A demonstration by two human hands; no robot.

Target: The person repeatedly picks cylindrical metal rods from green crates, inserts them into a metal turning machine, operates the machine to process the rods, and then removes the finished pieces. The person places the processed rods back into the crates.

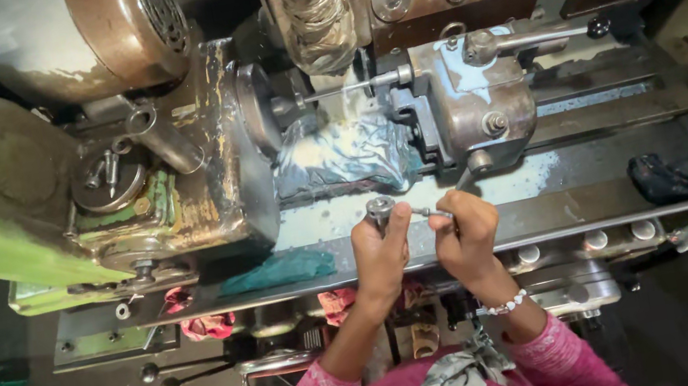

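Right now left hand (381, 257) grips a round metal part (381, 209), fingers closed. Right hand (464, 233) pinches a thin metal rod (432, 213) w/ closed fingers, over the lathe bed (591, 206).

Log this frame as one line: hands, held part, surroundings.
left hand: grips small metal part | right hand: pinches thin pin at part | place: over lathe bed | nearby: green cloth

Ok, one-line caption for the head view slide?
Both hands, left hand and right hand, hold a small metal part before a worn lathe.
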